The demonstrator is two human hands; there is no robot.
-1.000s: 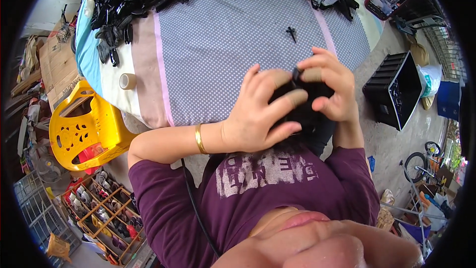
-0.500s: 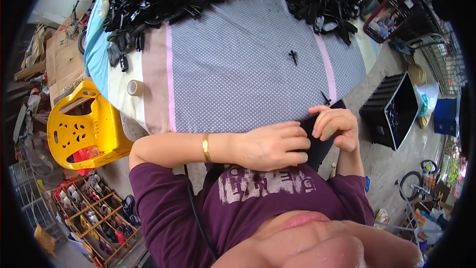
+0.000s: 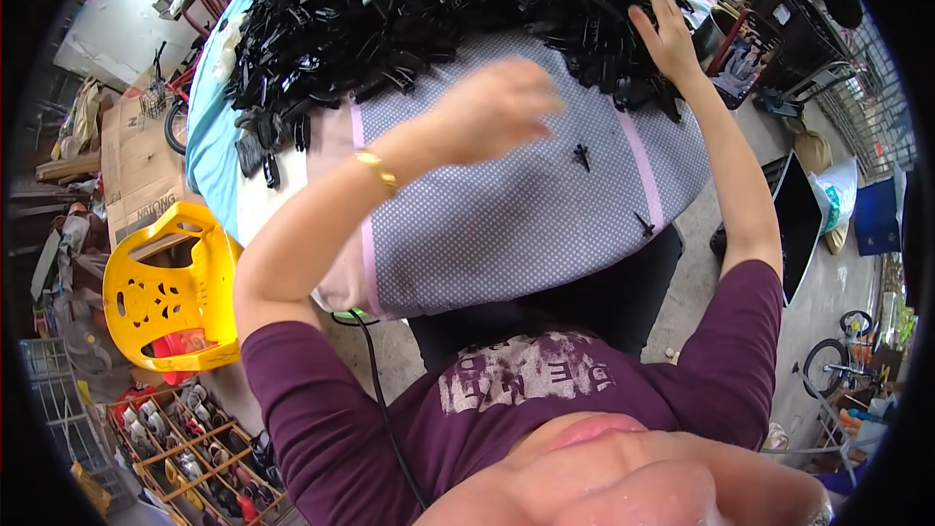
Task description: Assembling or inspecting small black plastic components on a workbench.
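A broad pile of glossy, elongated black plastic pieces (image 3: 390,10) covers the far part of the cloth-covered table (image 3: 467,253); their exact kind cannot be made out. My right hand (image 3: 670,39) reaches to the pile's right side with fingers stretched and apart, nothing seen in it. Smeared by motion, my left hand (image 3: 502,107) hovers over the cloth just short of the pile; its fingers are unclear. Between my arms lie two loose dark pieces, one cross-shaped (image 3: 581,157) and another (image 3: 645,225) by the right pink stripe.
A yellow plastic chair (image 3: 175,292) stands left of the table. At the right are a black bin (image 3: 801,224) and a dark crate (image 3: 745,54). Shoes fill a wooden rack (image 3: 200,448) at lower left. A black cable (image 3: 375,380) hangs beside my left arm.
Both hands have moved from the near table edge out over the table, the right to the pile and the left toward it. The tape roll on the left is out of sight.
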